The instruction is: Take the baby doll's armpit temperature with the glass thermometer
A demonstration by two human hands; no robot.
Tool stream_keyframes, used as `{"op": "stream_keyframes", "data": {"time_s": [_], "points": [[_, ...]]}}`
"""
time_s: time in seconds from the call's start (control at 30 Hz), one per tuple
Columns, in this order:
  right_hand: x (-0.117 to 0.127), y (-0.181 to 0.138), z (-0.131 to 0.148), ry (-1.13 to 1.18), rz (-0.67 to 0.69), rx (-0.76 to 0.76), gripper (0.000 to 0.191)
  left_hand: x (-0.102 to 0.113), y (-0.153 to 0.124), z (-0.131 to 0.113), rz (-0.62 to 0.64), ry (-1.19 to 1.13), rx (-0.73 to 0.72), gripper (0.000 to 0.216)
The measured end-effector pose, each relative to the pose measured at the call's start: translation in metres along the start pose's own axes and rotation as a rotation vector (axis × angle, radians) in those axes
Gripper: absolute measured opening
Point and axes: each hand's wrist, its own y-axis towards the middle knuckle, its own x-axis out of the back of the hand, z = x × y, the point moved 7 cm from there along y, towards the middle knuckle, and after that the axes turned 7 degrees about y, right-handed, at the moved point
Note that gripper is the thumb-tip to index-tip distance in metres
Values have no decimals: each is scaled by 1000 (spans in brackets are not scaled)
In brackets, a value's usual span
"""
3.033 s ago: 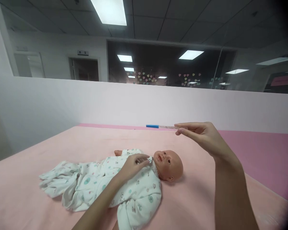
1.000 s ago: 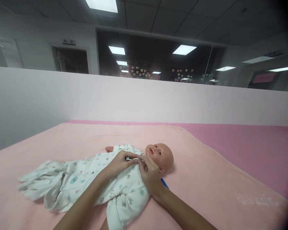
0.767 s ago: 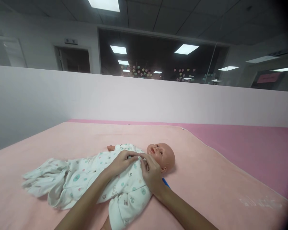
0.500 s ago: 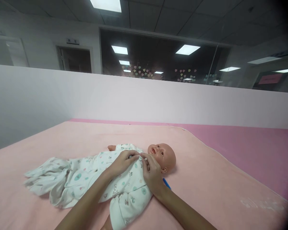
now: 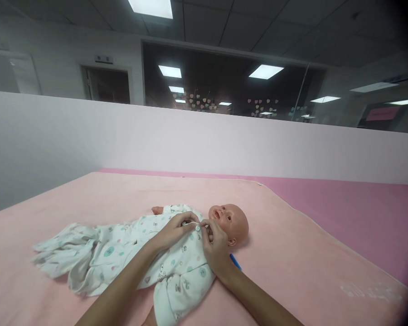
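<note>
A baby doll (image 5: 237, 222) lies on its back, head to the right, dressed in a white printed romper (image 5: 177, 262). My left hand (image 5: 178, 228) is closed, its thumb and fingers pinching the romper's edge at the upper chest. Right beside it, close under the doll's chin, my right hand (image 5: 215, 242) pinches the same edge with curled fingers. Between the two sets of fingertips a small round button (image 5: 197, 228) shows on the cloth. Part of the neckline is hidden behind my fingers.
A blue stick-like object (image 5: 235, 261) lies by my right wrist, partly hidden. The doll rests on a peach blanket (image 5: 292, 253) over a pink surface (image 5: 343, 203). A white partition (image 5: 190, 140) rises behind it.
My fingertips have shifted slightly at the neckline, lifting the cloth edge, and the button now shows between them. Both hands stay on the romper.
</note>
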Motion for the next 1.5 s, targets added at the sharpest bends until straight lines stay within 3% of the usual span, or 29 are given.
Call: {"op": "stream_keyframes", "data": {"time_s": [0.17, 0.37, 0.67, 0.87, 1.03, 1.27, 1.4, 1.5], "points": [[0, 1, 9, -51, 29, 70, 21, 2, -2, -3, -36, -44, -12, 15], [0, 0, 10, -98, 24, 62, 4, 4, -1, 4, -45, -97, 35, 18], [-1, -2, -1, -60, 31, -36, 8, 26, -15, 9, 61, -177, 137, 33], [-1, 7, 21, -130, 62, 125, 16, 31, -25, 7, 9, -214, 120, 30], [-31, 12, 50, -296, 236, 346, 18, 33, -25, 17, -54, -281, 127, 35], [-42, 1, 39, -380, 234, 316, 25, 36, -24, 23, -112, -348, 114, 43], [-36, -3, 36, -365, 193, 296, 12, 39, -23, 26, -151, -332, 97, 41], [-34, -3, 38, -342, 187, 302, 10, 35, -23, 24, -104, -237, 105, 37]]}}
